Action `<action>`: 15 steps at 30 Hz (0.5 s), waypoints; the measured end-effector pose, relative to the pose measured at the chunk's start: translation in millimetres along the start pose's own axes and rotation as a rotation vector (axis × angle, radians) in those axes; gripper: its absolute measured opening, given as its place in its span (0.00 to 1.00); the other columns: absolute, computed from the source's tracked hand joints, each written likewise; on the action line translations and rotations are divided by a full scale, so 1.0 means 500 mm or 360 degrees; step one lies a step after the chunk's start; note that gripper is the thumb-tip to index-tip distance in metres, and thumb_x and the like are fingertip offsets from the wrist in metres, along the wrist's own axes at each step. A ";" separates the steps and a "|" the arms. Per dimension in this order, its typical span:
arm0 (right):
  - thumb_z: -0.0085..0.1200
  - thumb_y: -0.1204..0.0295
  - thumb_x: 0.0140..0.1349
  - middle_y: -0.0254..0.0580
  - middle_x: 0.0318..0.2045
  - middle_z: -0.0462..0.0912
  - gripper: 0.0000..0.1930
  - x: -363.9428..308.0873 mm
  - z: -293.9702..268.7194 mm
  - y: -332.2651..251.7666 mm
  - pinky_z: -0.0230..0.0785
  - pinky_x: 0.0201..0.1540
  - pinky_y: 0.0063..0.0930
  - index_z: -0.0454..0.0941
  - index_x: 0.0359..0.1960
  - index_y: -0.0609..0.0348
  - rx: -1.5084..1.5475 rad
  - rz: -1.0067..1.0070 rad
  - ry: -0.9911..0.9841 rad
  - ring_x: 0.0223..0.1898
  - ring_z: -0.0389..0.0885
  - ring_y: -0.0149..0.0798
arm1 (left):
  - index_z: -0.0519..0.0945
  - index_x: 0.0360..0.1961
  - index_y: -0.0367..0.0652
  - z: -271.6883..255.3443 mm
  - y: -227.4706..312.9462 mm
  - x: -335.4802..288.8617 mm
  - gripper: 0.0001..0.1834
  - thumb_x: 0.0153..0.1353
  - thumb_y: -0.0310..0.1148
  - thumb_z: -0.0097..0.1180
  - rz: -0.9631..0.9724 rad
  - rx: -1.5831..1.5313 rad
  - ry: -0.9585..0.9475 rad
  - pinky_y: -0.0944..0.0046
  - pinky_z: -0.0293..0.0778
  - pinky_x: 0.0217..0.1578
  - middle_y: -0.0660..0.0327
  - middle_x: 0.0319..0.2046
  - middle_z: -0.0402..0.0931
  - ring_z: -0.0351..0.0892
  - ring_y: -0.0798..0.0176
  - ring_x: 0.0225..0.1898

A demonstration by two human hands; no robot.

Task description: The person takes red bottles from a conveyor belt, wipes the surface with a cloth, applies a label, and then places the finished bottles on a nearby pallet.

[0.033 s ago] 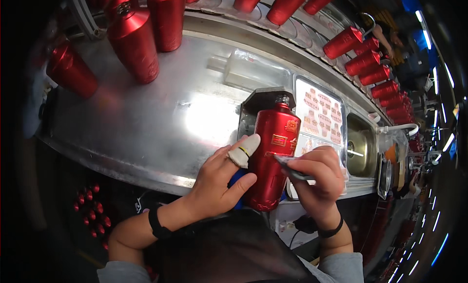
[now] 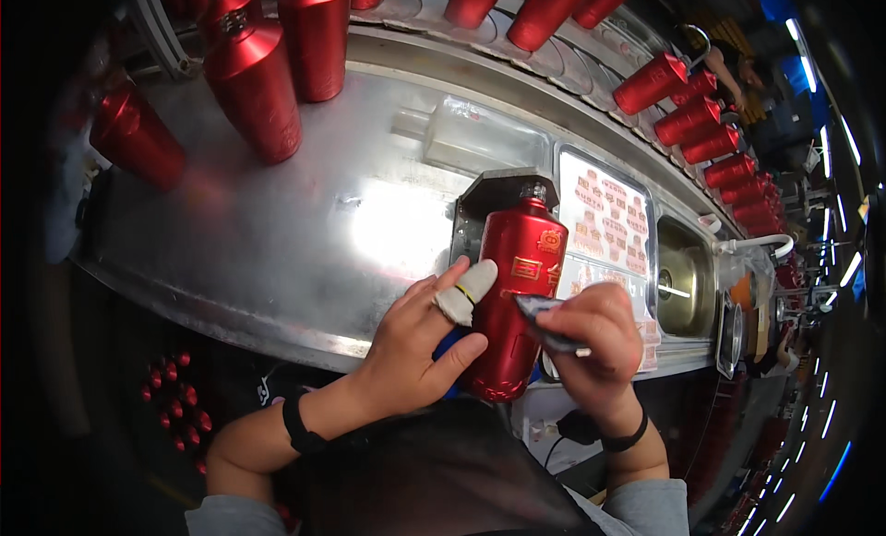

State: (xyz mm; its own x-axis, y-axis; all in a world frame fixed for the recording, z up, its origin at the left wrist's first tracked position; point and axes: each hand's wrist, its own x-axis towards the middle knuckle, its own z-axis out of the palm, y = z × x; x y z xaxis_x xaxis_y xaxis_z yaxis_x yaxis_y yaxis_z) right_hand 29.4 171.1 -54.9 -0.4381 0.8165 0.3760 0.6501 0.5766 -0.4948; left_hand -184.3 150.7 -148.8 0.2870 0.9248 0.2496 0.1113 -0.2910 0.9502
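Observation:
A red metallic bottle (image 2: pixel 503 347) with gold raised characters and a round emblem lies on a dark angled holder (image 2: pixel 480 202), its threaded neck pointing away from me. My left hand (image 2: pixel 406 338) rests against the bottle's left side, fingers stretched out and thumb apart; a white finger cover (image 2: pixel 471 291) with a yellow band sits on one finger. Over the bottle's right side, my right hand (image 2: pixel 600 338) pinches a small, flat, dark grey pointed tool (image 2: pixel 544 324). Its tip is near the gold characters. What kind of tool it is I cannot make out.
Sticker sheets (image 2: pixel 604 208) with red and gold designs lie in a metal tray at the right, beside a steel sink (image 2: pixel 681 268). A clear plastic block (image 2: pixel 484 135) lies behind. Several red bottles (image 2: pixel 254 89) stand at the left; more line the conveyor (image 2: pixel 554 61).
The bottle has turned slightly, so its emblem and characters face up more. My right hand has shifted slightly left and down, and the tool shows more of its flat side.

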 end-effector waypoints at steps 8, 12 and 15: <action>0.71 0.80 0.43 0.39 0.29 0.80 0.14 -0.046 0.002 0.026 0.66 0.33 0.31 0.82 0.32 0.57 0.0235 0.0203 0.0245 0.29 0.76 0.40 | 0.76 0.61 0.43 0.018 0.006 0.004 0.29 0.60 0.43 0.61 0.0091 0.0381 -0.0160 0.39 0.57 0.64 0.37 0.67 0.58 0.65 0.38 0.65; 0.71 0.77 0.48 0.37 0.28 0.80 0.14 -0.096 0.012 0.034 0.67 0.31 0.26 0.80 0.35 0.60 0.0599 0.0346 0.0228 0.27 0.76 0.34 | 0.77 0.60 0.43 0.023 0.015 0.007 0.29 0.59 0.44 0.61 0.0073 0.0506 -0.0208 0.38 0.56 0.64 0.36 0.67 0.57 0.65 0.39 0.65; 0.62 0.74 0.61 0.31 0.30 0.79 0.10 -0.102 0.019 0.066 0.68 0.36 0.19 0.75 0.39 0.62 0.1204 0.1457 0.0366 0.33 0.74 0.23 | 0.77 0.60 0.43 0.033 0.025 0.013 0.30 0.59 0.46 0.61 0.0113 0.0605 -0.0231 0.38 0.54 0.64 0.34 0.67 0.56 0.66 0.39 0.64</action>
State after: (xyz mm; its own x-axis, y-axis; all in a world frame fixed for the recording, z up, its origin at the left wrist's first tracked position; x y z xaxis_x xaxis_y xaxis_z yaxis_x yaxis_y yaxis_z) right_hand 67.2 148.6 -97.8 0.1653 0.9511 -0.2609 0.1003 -0.2794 -0.9549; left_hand -165.5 149.2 -138.4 0.4349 0.8629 0.2575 0.4219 -0.4479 0.7883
